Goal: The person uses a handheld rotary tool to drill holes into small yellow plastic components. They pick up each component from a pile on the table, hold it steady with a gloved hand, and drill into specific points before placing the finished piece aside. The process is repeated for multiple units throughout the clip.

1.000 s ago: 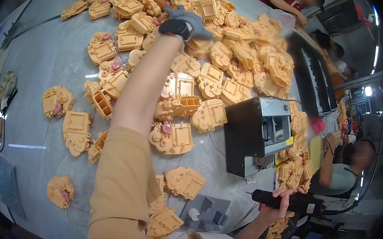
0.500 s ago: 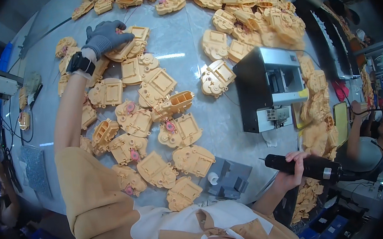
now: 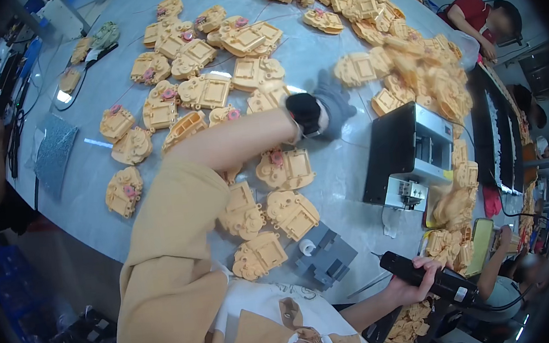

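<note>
My right hand (image 3: 420,281) is wrapped round a black electric screwdriver (image 3: 454,286), its thin bit pointing left toward the grey block-like fixture (image 3: 326,257). My left hand (image 3: 336,107), in a grey glove, reaches far across the table and is smeared by motion, so its fingers do not show clearly. Just beyond it lies a yellow plastic housing (image 3: 353,70), at the edge of a blurred heap. Whether the hand touches it, I cannot tell. Below my left forearm sit more yellow housings, one with a pink part (image 3: 285,168) on it.
A black and silver boxy machine (image 3: 397,150) stands right of the middle. Yellow housings are spread over the grey table (image 3: 348,184) and heaped at the far right (image 3: 434,77). Bubble wrap (image 3: 55,147) lies at the left edge. Other people sit at the right and far right.
My left hand has swung right, from the housings at the far left to the heap near the machine. The view has turned with it. My right hand still holds the screwdriver.
</note>
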The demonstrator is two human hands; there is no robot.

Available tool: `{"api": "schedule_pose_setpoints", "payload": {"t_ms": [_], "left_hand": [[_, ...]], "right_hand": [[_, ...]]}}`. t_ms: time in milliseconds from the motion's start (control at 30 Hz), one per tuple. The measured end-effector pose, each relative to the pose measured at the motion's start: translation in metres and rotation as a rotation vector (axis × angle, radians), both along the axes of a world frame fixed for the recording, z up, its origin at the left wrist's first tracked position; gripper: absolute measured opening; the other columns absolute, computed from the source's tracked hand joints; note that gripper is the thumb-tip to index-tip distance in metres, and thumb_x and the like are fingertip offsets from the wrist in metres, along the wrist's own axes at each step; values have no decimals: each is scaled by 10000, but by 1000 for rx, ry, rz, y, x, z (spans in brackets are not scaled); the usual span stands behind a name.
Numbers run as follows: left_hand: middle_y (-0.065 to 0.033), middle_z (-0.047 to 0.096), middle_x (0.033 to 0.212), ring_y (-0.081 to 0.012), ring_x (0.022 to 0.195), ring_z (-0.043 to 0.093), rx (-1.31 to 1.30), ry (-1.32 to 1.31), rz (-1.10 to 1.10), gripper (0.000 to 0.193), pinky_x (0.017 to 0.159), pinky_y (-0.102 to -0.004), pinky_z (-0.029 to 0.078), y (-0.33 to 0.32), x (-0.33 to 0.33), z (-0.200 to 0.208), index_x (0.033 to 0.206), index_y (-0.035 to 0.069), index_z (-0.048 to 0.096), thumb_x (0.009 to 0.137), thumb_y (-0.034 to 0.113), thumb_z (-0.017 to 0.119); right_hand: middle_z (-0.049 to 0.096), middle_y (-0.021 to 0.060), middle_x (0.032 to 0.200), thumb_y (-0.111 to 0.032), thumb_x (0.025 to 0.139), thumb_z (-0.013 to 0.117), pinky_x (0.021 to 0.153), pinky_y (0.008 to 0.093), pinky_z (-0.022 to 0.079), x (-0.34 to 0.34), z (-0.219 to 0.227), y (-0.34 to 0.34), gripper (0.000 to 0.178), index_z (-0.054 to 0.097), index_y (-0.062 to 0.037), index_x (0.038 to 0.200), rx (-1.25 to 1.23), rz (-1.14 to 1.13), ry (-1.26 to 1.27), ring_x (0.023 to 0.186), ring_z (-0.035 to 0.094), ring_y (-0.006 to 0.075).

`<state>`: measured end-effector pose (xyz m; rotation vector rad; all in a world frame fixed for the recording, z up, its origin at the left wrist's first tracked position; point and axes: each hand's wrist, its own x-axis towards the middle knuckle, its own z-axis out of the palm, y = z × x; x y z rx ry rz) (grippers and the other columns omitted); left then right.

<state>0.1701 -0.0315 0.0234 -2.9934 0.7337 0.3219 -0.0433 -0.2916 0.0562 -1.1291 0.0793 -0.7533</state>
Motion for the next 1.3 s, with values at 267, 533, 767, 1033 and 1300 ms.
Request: {"api": "schedule_pose_setpoints", "payload": {"t_ms": [267,533,767,1033,1300], "left_hand": [[-124,465,1210,-313,1147,398,-111,-198,148,506,964,-460,267,119,-29,3,1151,198,537,690,405,567],[-139,399,1285,-355,1253,291,-344,42,-314,599,1025,-609,123,14,-237,32,1170,183,492,655,452,638],[-129,383,1306,-349,1260,285,-281,-92,-48,540,1030,-607,112,52,-239,-10,1159,194,510,655,340,634],[-129,435,1248,-344,1181,378,-193,-212,175,413,1024,-556,186,101,-225,9,1095,174,544,689,196,617],[-150,335,1319,-354,1234,282,-173,-232,682,737,1025,-563,124,61,-336,7,1247,180,452,627,515,666]], "right_hand": [[443,51,704,-72,779,504,612,306,401,1,-2,14,420,328,-36,1159,-41,96,-16,606,473,163],[421,47,720,-98,788,484,618,308,368,-11,-5,1,378,333,-44,1131,37,146,-39,596,436,156],[431,50,723,-91,791,488,627,314,381,-16,-2,-5,396,337,-50,1154,33,115,-69,584,445,164],[434,43,696,-109,818,498,643,289,350,-17,-11,-6,308,400,-47,1103,-15,161,-53,658,425,160],[409,51,694,-132,783,489,629,306,360,-16,-9,1,113,402,-61,798,18,59,-4,616,433,173]]}}
